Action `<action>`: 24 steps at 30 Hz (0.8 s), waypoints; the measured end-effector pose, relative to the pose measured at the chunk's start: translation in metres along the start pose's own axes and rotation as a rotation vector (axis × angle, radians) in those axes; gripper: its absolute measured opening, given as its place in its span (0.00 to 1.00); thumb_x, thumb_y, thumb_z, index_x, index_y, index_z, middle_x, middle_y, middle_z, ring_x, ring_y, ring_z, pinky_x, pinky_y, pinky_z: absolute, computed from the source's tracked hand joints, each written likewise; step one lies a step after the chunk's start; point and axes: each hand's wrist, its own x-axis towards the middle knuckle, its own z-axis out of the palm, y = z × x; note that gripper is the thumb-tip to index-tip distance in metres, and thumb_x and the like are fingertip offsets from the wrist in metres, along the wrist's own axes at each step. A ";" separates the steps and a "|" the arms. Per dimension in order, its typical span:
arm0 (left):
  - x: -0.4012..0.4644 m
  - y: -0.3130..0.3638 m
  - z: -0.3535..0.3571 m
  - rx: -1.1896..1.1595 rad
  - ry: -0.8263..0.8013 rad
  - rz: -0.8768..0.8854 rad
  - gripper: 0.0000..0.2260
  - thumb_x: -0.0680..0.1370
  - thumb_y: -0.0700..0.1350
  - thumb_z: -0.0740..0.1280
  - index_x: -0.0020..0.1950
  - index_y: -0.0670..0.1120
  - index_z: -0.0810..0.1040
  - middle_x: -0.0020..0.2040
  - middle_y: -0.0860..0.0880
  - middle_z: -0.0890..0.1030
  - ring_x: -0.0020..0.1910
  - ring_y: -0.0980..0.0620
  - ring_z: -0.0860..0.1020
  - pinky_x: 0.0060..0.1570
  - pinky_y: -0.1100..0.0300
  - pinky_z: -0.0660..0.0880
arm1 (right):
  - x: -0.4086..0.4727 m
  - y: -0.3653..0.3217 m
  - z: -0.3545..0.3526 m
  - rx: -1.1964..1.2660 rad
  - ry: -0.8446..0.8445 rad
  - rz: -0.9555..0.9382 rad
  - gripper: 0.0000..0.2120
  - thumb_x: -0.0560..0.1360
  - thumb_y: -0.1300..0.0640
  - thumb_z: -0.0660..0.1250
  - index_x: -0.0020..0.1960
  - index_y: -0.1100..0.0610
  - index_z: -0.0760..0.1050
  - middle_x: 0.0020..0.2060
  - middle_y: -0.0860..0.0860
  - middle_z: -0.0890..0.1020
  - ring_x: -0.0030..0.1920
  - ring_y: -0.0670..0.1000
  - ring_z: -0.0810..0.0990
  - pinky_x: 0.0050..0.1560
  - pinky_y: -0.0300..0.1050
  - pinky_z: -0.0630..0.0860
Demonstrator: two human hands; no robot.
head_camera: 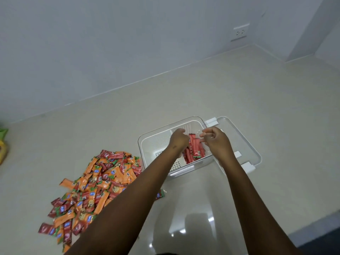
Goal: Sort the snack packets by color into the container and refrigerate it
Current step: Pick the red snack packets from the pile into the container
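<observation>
A clear container (147, 144) with a white perforated insert stands on the floor. Several red packets (195, 150) lie stacked in its right compartment, and the left compartment shows only the white insert. My left hand (178, 139) is curled over the middle of the container, its fingers against the upper end of the red packets. My right hand (216, 139) hovers just right of them, fingers loosely bent and apart, holding nothing that I can see. A large mixed pile of orange and red packets (95, 186) lies on the floor to the left.
The container's clear lid (246, 142) with white clips lies right beside it. One stray red packet (160, 195) sits under my left forearm. Green and yellow bags (3, 144) are at the far left edge. A wall with a socket (239, 32) stands behind.
</observation>
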 end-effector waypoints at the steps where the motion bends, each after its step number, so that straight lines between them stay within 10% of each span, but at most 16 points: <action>1: -0.011 -0.005 -0.014 -0.006 0.010 0.080 0.14 0.77 0.37 0.61 0.61 0.45 0.76 0.59 0.47 0.80 0.52 0.47 0.80 0.49 0.56 0.78 | -0.007 -0.001 0.005 -0.020 -0.007 -0.011 0.06 0.76 0.57 0.61 0.50 0.49 0.76 0.48 0.48 0.82 0.49 0.50 0.82 0.52 0.50 0.80; 13: -0.132 -0.179 -0.177 0.138 0.139 0.199 0.05 0.78 0.44 0.66 0.53 0.48 0.79 0.45 0.55 0.80 0.43 0.57 0.78 0.35 0.74 0.72 | -0.142 -0.014 0.128 -0.096 -0.355 -0.218 0.05 0.75 0.58 0.69 0.50 0.54 0.78 0.44 0.47 0.82 0.45 0.45 0.81 0.44 0.35 0.76; 24: -0.154 -0.303 -0.250 0.194 0.095 0.093 0.07 0.77 0.39 0.64 0.52 0.44 0.80 0.49 0.47 0.83 0.41 0.55 0.80 0.38 0.64 0.75 | -0.202 0.063 0.243 -0.445 -0.359 -0.135 0.07 0.74 0.65 0.62 0.47 0.59 0.78 0.46 0.55 0.83 0.44 0.51 0.78 0.37 0.35 0.70</action>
